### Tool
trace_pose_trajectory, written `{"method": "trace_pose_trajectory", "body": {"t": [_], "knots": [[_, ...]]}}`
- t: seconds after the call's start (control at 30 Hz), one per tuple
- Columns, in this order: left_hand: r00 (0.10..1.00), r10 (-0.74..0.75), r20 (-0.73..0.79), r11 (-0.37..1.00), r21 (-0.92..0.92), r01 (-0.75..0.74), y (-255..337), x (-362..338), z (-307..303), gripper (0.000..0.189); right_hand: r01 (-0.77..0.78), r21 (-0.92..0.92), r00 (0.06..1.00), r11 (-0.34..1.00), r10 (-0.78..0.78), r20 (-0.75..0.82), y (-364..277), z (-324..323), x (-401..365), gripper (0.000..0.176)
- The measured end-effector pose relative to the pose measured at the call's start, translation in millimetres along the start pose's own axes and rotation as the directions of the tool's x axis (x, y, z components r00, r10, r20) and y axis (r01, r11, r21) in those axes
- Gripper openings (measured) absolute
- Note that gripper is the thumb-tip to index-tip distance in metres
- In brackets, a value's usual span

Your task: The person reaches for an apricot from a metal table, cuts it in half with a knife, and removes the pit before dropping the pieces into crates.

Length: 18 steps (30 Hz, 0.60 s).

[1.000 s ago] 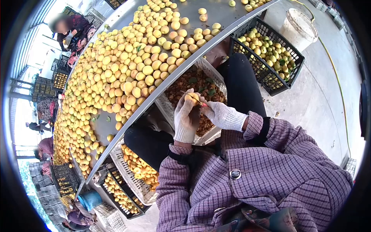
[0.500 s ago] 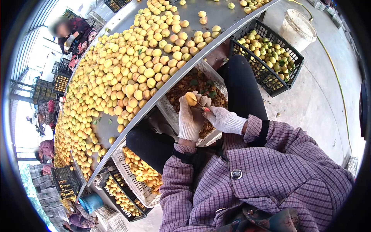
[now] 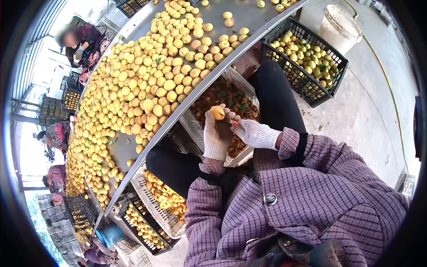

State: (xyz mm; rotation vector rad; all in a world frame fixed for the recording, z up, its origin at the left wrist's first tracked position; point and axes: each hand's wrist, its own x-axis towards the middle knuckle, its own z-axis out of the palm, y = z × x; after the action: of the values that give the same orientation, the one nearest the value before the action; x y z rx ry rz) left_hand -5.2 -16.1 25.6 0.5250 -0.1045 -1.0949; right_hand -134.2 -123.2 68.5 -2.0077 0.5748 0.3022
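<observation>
My left hand (image 3: 217,137), in a white knit glove, pinches a yellow-orange apricot (image 3: 217,112) between thumb and fingers. My gloved right hand (image 3: 257,134) grips a small knife (image 3: 233,123) by its red handle, the thin blade right at the apricot's side. Both hands are close together above a pale plastic crate (image 3: 247,84) of brown pits and a few green leaves, between my knees. To the left of the hands, the metal table (image 3: 121,149) carries a broad heap of whole apricots (image 3: 147,84).
A black crate (image 3: 314,99) of greenish-yellow fruit and a white bucket (image 3: 341,29) stand at right. Below the table edge are a white basket (image 3: 151,202) of apricot halves and a black crate (image 3: 155,249). Several people sit along the table's far side, one person (image 3: 84,46) at upper left.
Both hands stay together at the apricot, with the knife shifted slightly against it. The whole view has tilted a little. The person at upper left has lowered a gloved hand.
</observation>
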Motion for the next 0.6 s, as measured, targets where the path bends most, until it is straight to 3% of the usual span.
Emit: {"method": "trace_pose_trajectory", "body": {"t": [0.03,0.07,0.13,0.2,0.27,0.3,0.33,0.4,0.43,0.5,0.57,0.6], "knots": [[0.997,-0.054,0.064,0.992,-0.112,0.061,-4,0,1,0.059,0.020,-0.020,0.999,1.000,-0.021,-0.044,1,1,3,0.051],[0.996,-0.056,0.066,0.992,-0.107,0.063,-2,-2,1,0.059,0.040,-0.043,0.995,0.998,-0.043,-0.088,1,1,7,0.051],[0.995,-0.024,-0.096,0.996,0.081,0.031,1,-10,14,0.059,0.084,-0.054,0.993,0.995,-0.088,-0.084,-11,-17,7,0.050],[0.990,-0.009,-0.138,0.994,0.102,0.024,9,-12,9,0.059,-0.173,0.239,0.963,0.955,0.113,0.245,-27,-43,-3,0.050],[0.997,0.076,-0.026,0.906,0.418,-0.058,18,-15,16,0.059,-0.210,0.253,0.951,0.944,0.137,0.278,-23,-41,-8,0.050],[0.996,0.073,-0.049,0.903,0.428,-0.045,17,-18,24,0.057,-0.135,0.225,0.974,0.965,0.088,0.208,-20,-34,-11,0.049],[0.996,0.070,-0.047,0.905,0.424,-0.044,11,-14,19,0.057,-0.062,0.192,0.990,0.980,0.035,0.139,-15,-26,-13,0.048],[0.998,-0.018,-0.054,0.999,0.034,0.020,-3,-5,7,0.057,0.003,0.048,0.998,0.999,0.000,-0.056,-3,-2,-2,0.053],[0.994,-0.010,-0.105,1.000,-0.027,0.007,-8,-5,12,0.055,0.021,0.005,0.997,1.000,-0.020,-0.080,1,3,5,0.052],[0.990,-0.001,-0.138,1.000,0.013,0.002,-6,-7,11,0.055,0.037,-0.034,0.994,0.999,-0.040,-0.105,8,5,18,0.051],[0.991,0.018,-0.135,0.983,0.181,0.006,2,-11,4,0.053,0.133,0.151,0.989,0.980,-0.142,0.051,16,-2,31,0.049],[0.990,0.025,-0.140,0.985,0.173,-0.001,5,-11,4,0.053,-0.058,0.221,0.986,0.974,0.021,0.165,-16,-28,7,0.049]]}}
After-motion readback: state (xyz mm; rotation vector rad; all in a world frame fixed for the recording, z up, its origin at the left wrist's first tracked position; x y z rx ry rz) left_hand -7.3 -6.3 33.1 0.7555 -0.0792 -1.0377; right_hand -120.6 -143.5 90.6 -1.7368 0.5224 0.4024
